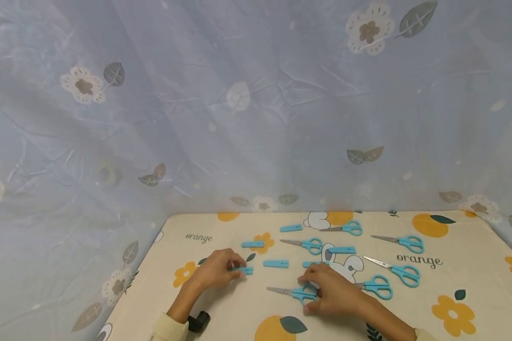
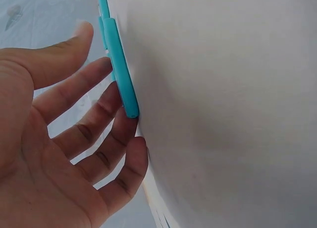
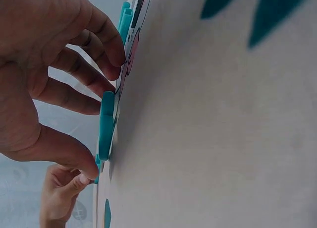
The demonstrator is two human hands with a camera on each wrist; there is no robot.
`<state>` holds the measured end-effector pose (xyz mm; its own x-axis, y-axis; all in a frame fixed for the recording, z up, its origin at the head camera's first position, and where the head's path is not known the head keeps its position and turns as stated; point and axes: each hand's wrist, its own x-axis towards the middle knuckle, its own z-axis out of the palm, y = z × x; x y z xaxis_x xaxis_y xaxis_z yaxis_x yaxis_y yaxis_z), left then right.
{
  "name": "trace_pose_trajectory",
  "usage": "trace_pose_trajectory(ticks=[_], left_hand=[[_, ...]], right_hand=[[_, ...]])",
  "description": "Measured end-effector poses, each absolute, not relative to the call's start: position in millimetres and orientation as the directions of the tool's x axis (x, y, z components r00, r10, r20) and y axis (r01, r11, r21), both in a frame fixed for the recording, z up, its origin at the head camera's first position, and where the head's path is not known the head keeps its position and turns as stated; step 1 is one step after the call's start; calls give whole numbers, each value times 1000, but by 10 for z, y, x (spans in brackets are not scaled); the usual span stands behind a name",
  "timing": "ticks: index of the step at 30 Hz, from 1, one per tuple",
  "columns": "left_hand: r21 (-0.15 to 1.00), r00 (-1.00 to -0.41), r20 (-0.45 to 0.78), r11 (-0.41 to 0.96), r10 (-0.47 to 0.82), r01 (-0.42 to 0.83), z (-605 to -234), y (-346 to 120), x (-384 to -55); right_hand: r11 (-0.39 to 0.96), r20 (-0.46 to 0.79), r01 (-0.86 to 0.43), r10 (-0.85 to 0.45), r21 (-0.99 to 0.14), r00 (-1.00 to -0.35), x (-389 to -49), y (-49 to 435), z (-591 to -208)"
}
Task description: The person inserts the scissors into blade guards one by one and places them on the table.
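Note:
My left hand (image 1: 215, 269) is at a light blue scissors cap (image 1: 247, 271) on the cloth. In the left wrist view its fingertips reach the cap (image 2: 121, 69), while the thumb stands apart from it. My right hand (image 1: 334, 291) is over a pair of scissors (image 1: 287, 291) with blue handles, lying flat with the blades towards the left. Thumb and fingers are spread to either side of the scissors' handle (image 3: 106, 126), fingertips right at it. Another blue cap (image 1: 313, 264) lies just beyond the right fingers.
Several more blue-handled scissors (image 1: 405, 274) lie at the right and back, blades leftward. Other loose blue caps (image 1: 276, 264) are scattered in the middle. A patterned cloth (image 1: 162, 284) covers the table, and a floral curtain (image 1: 256, 142) hangs behind it.

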<state>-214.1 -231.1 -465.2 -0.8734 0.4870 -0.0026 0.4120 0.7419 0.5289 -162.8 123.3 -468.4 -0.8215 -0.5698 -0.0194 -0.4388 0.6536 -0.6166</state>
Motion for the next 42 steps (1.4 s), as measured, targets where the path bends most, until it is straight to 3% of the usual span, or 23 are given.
trace_pose_trajectory(ticks=[15, 23, 42], left_hand=[[453, -878, -2, 783, 479, 426, -4645, -2238, -2127], [435, -887, -2, 799, 463, 416, -4613, -2198, -2107], [371, -881, 29, 813, 473, 449, -4624, -2175, -2031]], right_hand=[[704, -3, -473, -559, -530, -829, -1617, 1143, -4695], [686, 13, -496, -579, -533, -815, -1621, 1139, -4680], [694, -47, -408, -536, -593, -843, -1633, 1109, -4676]])
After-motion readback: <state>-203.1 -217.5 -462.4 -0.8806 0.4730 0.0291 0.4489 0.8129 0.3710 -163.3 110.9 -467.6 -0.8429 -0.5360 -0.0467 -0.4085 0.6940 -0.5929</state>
